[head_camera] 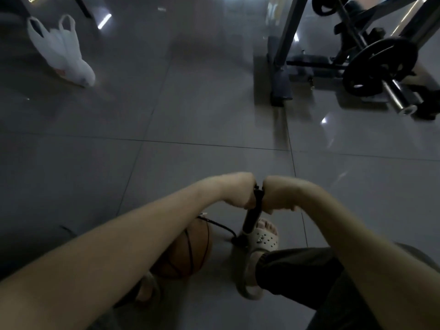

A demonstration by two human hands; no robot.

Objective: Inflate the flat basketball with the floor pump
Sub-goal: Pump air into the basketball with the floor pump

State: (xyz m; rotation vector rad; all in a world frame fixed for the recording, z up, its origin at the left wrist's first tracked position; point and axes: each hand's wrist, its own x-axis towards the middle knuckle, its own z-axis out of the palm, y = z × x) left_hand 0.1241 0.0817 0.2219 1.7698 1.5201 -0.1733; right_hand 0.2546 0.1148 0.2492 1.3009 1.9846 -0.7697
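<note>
Basketball [190, 248] sits on the floor low in the frame, left of centre, its hose [226, 226] running to the pump [251, 217]. Your left hand [238, 191] and right hand [276, 196] each clench the handle [257, 189], side by side, to drive it squarely; your clog [266, 238] pins the base. Bag [64, 51] upper left and weights [378, 65] upper right lie well apart, obstructing nothing.
</note>
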